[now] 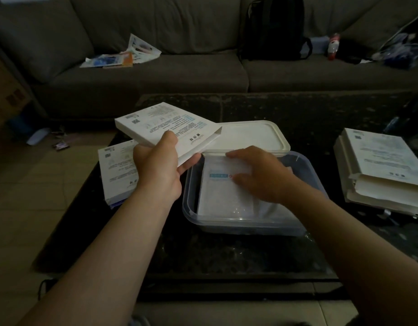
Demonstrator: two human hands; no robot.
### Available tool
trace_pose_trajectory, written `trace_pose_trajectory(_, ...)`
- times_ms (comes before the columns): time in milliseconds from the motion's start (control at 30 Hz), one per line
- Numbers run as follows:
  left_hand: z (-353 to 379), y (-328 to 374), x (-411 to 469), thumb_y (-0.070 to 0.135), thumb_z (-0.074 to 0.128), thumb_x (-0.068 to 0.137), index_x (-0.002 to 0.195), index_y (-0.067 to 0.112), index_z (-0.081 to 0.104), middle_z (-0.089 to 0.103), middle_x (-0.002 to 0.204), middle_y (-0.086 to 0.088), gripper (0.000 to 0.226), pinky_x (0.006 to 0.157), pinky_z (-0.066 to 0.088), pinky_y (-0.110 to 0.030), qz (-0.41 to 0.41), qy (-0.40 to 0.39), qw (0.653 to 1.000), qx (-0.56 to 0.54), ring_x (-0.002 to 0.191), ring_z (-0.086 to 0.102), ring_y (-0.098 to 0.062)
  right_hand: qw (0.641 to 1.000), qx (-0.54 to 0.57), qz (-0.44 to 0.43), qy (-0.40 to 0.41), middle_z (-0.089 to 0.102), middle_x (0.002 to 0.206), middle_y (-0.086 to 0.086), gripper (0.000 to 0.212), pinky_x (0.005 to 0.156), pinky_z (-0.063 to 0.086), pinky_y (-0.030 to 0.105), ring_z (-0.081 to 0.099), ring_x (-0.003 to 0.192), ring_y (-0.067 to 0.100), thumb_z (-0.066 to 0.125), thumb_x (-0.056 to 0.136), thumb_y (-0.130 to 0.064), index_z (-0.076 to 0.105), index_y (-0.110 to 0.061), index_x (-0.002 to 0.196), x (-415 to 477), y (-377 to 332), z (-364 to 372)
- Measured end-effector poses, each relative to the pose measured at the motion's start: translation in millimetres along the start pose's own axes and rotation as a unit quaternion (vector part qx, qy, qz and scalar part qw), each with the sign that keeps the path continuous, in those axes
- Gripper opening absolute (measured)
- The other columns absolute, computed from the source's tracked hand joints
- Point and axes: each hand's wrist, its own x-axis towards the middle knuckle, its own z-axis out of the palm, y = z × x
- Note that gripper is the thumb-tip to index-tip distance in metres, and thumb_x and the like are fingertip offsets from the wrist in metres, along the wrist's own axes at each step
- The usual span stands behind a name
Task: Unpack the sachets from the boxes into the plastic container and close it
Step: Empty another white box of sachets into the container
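Left hand (159,169) grips an opened box (167,128), clearing it aside. Right hand (262,175), fingers flat, presses sachets (223,191) into the container (226,228).

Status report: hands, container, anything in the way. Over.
Left hand grips an opened box. Right hand rests on sachets inside the plastic container. Lid off, lying behind it. More boxes stacked at right, clear of it.
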Motion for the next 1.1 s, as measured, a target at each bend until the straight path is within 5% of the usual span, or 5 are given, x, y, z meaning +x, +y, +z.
trace_pose_trajectory(200,-1,0,-1,0.010,0.063,0.101,0.139,0.015,0.056,0.076,0.108,-0.004,0.038,0.059,0.062,-0.029,0.002,0.001,1.000,-0.001,0.077,0.080,-0.012,0.984,-0.157,-0.079,-0.014,0.042,0.148,-0.002,0.055,0.108,0.037,0.036,0.041,0.133,0.020,0.065,0.091,-0.038,0.046,-0.032,0.142,-3,-9,5)
trace_pose_trajectory(400,-1,1,-2,0.010,0.064,0.101,0.136,0.017,0.056,0.076,0.110,-0.003,0.037,0.061,0.063,-0.031,-0.003,-0.002,1.000,0.002,0.088,0.080,-0.019,0.978,-0.107,-0.061,-0.167,0.016,0.163,-0.006,0.083,0.116,0.023,0.042,0.018,0.148,0.021,0.059,0.081,-0.069,0.022,-0.045,0.151,-14,-17,3)
trace_pose_trajectory(633,1,-2,-4,0.008,0.063,0.101,0.138,0.015,0.056,0.076,0.114,-0.005,0.038,0.059,0.063,-0.031,-0.005,-0.012,1.000,0.007,0.088,0.080,-0.019,0.956,-0.163,-0.058,-0.237,0.003,0.165,-0.001,0.088,0.119,0.015,0.046,0.005,0.151,0.026,0.052,0.084,-0.070,0.007,-0.043,0.154,-13,-18,7)
trace_pose_trajectory(1000,5,-4,-7,0.007,0.062,0.100,0.137,0.014,0.057,0.076,0.115,-0.006,0.038,0.056,0.062,-0.030,-0.017,-0.022,1.000,0.006,0.091,0.079,-0.021,0.947,-0.203,-0.069,-0.238,0.005,0.165,0.002,0.087,0.117,0.019,0.050,0.011,0.149,0.030,0.048,0.086,-0.071,0.004,-0.040,0.154,-9,-15,12)
trace_pose_trajectory(1100,5,-3,-10,0.009,0.063,0.100,0.139,0.015,0.056,0.076,0.114,-0.006,0.040,0.058,0.062,-0.030,-0.030,-0.024,0.999,0.000,0.093,0.078,-0.022,0.964,-0.166,-0.063,-0.198,0.025,0.159,0.004,0.082,0.113,0.029,0.045,0.029,0.143,0.027,0.056,0.083,-0.069,0.024,-0.038,0.152,-13,-17,11)
